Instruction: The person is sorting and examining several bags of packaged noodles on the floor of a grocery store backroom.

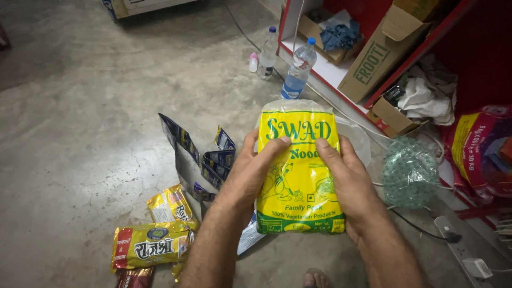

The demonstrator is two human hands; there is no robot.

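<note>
**Both hands around a yellow noodle packet**

We see both thumbs pressed on the front of the yellow noodle packet (300, 176), near its top, with the other fingers wrapped behind it out of sight. The left hand (250, 173) grips the packet's left edge and the right hand (346, 181) its right edge, forearms rising from the bottom of the frame. The packet stands upright above the concrete floor (80, 106), green print on its face and a green band along the bottom.

Lower left on the floor lie yellow-and-red snack packets (152, 246) and strips of dark blue sachets (205, 154). Beyond the packet stand two clear plastic bottles (298, 69) with blue caps, beside a red shelf (330, 74). On the shelf we see open cardboard boxes (381, 50), one holding a blue cloth (338, 34). A green mesh bundle (409, 172) sits to the right.
</note>
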